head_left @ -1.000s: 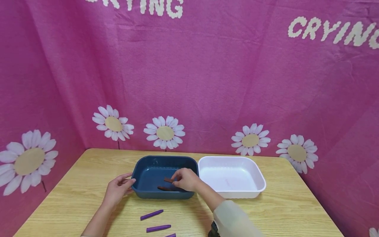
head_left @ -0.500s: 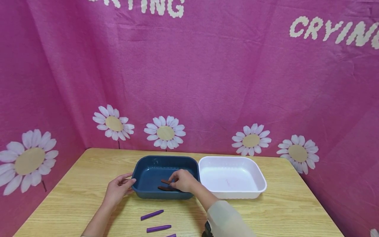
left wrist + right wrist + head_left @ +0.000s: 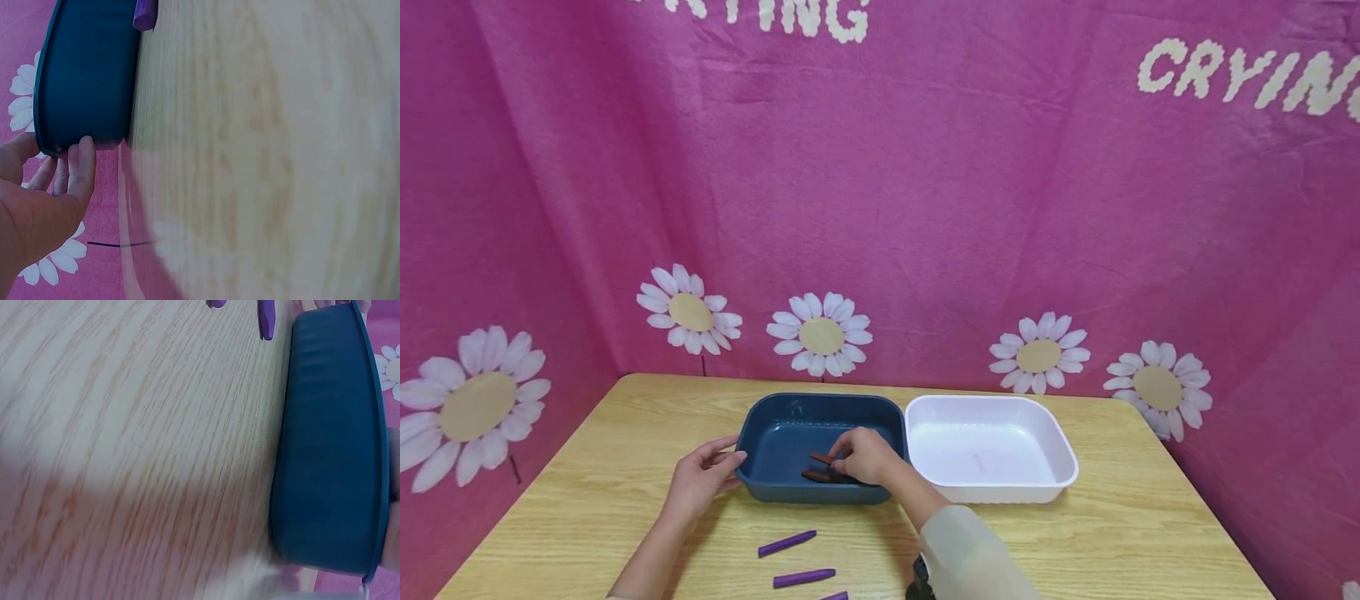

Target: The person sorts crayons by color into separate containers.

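Observation:
My left hand [image 3: 698, 479] grips the left end of a dark blue tray [image 3: 820, 494]. In the left wrist view its thumb is at the rim and the fingers [image 3: 81, 169] press the outer wall. My right hand [image 3: 867, 458] is inside that tray, near its right front corner, pinching a reddish-brown crayon-like stick [image 3: 822, 457]. Close below the fingertips, a darker brown stick [image 3: 820, 476] lies along the tray floor, partly covered by the hand. The right wrist view shows mostly the tray's outer wall [image 3: 331, 437], which hides the sticks.
A white tray [image 3: 1000, 495] stands right beside the blue one, on the wooden table [image 3: 1112, 533]. Purple crayons [image 3: 787, 543] lie in front of the blue tray, one cut off by the frame edge. A pink cloth [image 3: 925, 208] with daisies hangs behind.
My right hand has shifted slightly left inside the blue tray, with the brown stick still between its fingers. My left hand keeps its hold on the tray's end.

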Tool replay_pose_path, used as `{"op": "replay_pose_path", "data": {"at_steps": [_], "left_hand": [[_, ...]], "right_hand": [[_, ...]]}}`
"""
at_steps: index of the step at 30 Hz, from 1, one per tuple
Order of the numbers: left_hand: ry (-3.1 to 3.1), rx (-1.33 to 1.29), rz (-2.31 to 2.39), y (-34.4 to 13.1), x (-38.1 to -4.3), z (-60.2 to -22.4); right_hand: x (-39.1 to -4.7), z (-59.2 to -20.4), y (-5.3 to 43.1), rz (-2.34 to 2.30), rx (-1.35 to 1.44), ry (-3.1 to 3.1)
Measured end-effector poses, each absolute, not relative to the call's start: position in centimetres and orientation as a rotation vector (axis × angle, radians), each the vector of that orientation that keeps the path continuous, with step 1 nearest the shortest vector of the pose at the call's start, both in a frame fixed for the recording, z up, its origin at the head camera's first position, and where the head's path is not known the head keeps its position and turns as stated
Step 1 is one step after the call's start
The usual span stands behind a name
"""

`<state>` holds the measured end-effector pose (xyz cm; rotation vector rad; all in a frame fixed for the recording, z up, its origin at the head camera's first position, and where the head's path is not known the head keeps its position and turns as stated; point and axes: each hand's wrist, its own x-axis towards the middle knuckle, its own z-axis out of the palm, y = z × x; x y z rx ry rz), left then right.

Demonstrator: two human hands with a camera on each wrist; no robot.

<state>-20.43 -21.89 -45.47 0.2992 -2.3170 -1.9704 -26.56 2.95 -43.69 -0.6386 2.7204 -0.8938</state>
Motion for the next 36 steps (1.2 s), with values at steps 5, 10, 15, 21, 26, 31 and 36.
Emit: {"op": "replay_pose_path", "data": {"at_steps": [5, 10, 15, 21, 26, 31, 36], "left_hand": [[-2.324, 0.299, -1.973, -21.92, -20.5, -45.42], [-2.314, 0.29, -1.989, -21.89, -20.48, -45.33], [-2.293, 0.277, -2.013, -21.91, -20.45, -45.25], [-2.284, 0.267, -2.03, -21.95, -20.47, -45.27], [-2.292, 0.259, -2.032, -22.04, -20.47, -45.34], [-2.302, 0.27, -2.023, -22.07, -20.35, -45.3], [-2.319, 0.29, -1.991, -22.0, -20.2, -45.35]], "right_hand": [[-26.78, -43.91, 2.9, -0.881, -0.62, 2.725], [-26.82, -43.94, 2.75, -0.851, -0.632, 2.751], [-26.8, -43.9, 2.61, -0.838, -0.624, 2.762], [-26.71, -43.81, 2.49, -0.801, -0.634, 2.781], [-26.63, -43.85, 2.47, -0.807, -0.642, 2.775], [-26.64, -43.89, 2.48, -0.834, -0.63, 2.764], [-26.71, -44.02, 2.57, -0.871, -0.641, 2.762]]}}
